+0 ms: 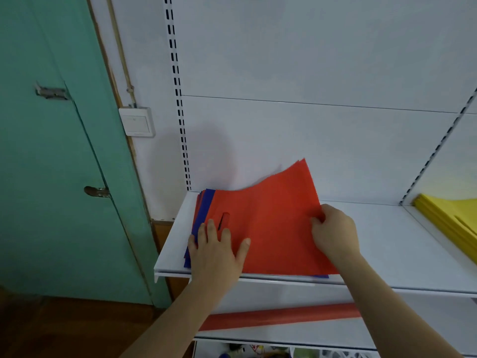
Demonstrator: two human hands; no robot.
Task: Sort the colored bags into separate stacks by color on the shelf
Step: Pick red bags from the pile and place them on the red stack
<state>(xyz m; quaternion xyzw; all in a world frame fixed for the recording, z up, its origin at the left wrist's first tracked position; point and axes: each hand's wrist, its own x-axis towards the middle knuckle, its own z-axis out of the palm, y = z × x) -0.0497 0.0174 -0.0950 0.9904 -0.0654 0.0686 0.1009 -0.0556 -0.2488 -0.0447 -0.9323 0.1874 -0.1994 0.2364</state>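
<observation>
- The mixed stack (204, 218) of red and blue bags is laid at the left end of the white shelf (402, 254), near its front lip; bare shelf is seen to the right.
- The top red bag (271, 218) is pinched at its right edge by the right hand (335, 228), its far corner lifted.
- The stack is pressed by the flat left hand (216, 251), fingers spread.
- Yellow bags (449, 215) are stacked in the next bay.

Green door (51, 156) fills left of frame, metal latch (51, 92) upper, handle (96, 191) lower. White wall switch (138, 121) beside the door frame, cable running up from it. White back panel (309, 60) across centre and right, slotted upright (178, 94) at its left edge. Brown floor (64, 329) lower left. Light dim, even.
</observation>
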